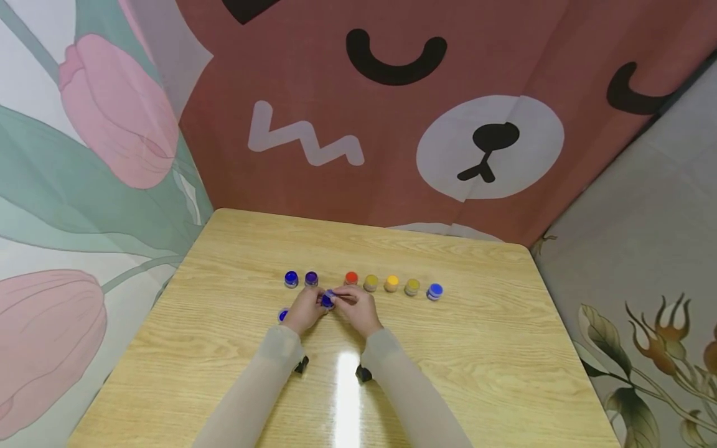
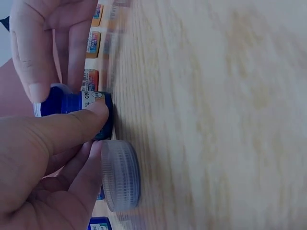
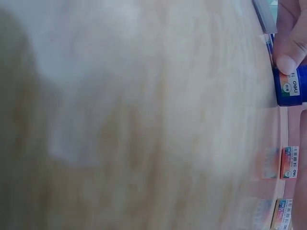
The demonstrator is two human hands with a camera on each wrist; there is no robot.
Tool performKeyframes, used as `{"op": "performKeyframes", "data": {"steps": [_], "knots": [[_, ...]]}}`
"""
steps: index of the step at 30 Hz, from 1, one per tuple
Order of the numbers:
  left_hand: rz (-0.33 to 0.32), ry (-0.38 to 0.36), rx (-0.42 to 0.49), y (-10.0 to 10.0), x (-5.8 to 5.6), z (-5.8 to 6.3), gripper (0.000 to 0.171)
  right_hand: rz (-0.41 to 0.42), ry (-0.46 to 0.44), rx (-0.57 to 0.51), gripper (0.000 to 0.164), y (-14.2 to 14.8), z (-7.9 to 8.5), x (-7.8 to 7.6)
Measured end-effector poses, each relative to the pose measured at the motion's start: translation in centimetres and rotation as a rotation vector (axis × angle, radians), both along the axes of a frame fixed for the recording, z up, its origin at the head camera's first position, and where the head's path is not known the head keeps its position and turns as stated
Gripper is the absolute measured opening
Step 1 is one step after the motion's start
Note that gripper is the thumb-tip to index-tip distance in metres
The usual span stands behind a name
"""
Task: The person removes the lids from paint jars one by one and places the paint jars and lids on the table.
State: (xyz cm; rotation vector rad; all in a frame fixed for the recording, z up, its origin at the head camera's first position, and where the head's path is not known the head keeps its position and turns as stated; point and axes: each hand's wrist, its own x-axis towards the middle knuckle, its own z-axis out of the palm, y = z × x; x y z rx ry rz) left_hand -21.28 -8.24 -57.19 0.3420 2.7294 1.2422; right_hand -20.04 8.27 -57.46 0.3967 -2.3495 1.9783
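Note:
My left hand [image 1: 304,309] grips a small blue paint jar [image 2: 72,103] near the middle of the table, its thumb lying along the labelled side. At the jar's mouth, my right hand [image 1: 358,308] pinches a clear lid [image 2: 37,109] with blue on it. Whether the lid is seated or loose cannot be told. Beside the left hand, a separate clear ribbed lid [image 2: 120,176] lies on the table. My right hand's fingers partly show at the top of the left wrist view.
Behind the hands, a row of paint jars holds a blue jar [image 1: 291,279], a purple jar [image 1: 311,278], a red jar [image 1: 351,277], several yellowish ones including an orange-yellow jar [image 1: 392,284], and a lighter blue jar [image 1: 434,291]. A patterned cloth [image 1: 313,186] hangs behind the wooden table [image 1: 476,348].

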Motion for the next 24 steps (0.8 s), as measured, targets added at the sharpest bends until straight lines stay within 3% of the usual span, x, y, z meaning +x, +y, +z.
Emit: {"op": "performKeyframes", "data": {"steps": [3,9,16,19,24], "knots": [[0.01,-0.008,-0.014,0.0,0.0,0.0,0.026,-0.065,-0.077,-0.023,0.017,0.2,-1.0,-0.5],[0.021,0.025,-0.067,0.1,0.2,0.1,0.025,-0.129,-0.163,-0.05,0.022,1.2,-1.4,-0.7],[0.08,0.08,-0.119,0.6,0.2,0.2,0.035,-0.092,-0.299,-0.109,0.024,2.4,-1.2,-0.4],[0.116,0.083,-0.138,1.0,0.2,0.4,0.037,-0.059,-0.353,-0.07,0.021,2.7,-0.8,0.0],[0.16,0.078,-0.192,1.6,-0.2,0.8,0.035,0.007,-0.337,0.066,0.015,2.8,-0.8,0.3]]}}
